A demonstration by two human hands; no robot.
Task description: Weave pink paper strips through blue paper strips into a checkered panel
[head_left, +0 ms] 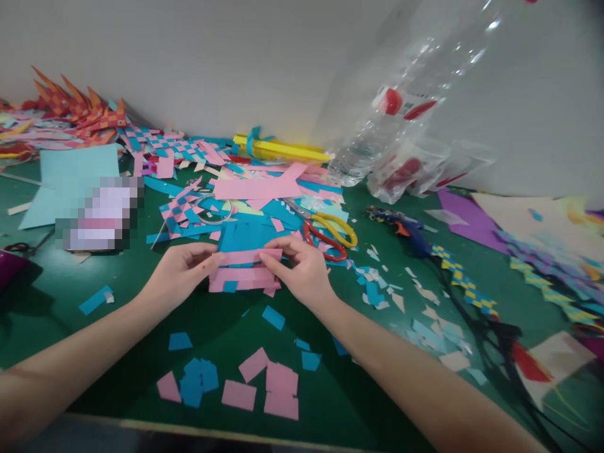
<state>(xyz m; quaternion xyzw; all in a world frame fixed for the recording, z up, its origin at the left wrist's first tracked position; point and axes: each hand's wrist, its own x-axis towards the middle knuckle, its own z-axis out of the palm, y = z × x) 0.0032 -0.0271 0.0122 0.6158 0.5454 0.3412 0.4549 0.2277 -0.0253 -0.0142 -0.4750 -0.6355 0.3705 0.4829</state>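
Note:
Both ends of a pink paper strip [240, 257] are pinched, the left by my left hand [182, 267] and the right by my right hand [306, 272]. The strip is stretched level over a piece of paper weaving, where a pink band [248, 278] crosses blue paper strips [250, 235]. My fingertips partly cover the weaving's sides. Just beyond my right hand lie scissors [325, 236] with red and yellow handles. Small pink cut pieces [238, 394] and blue ones [191, 380] are scattered on the green table [127, 377] nearer to me.
A phone [101, 214] and a light blue sheet [78, 170] lie at the left. Paper strips and a ring-shaped roll [212, 209] crowd the back. A clear plastic bottle [410, 100] leans by the wall. Checkered woven paper chains [465, 280] lie at the right.

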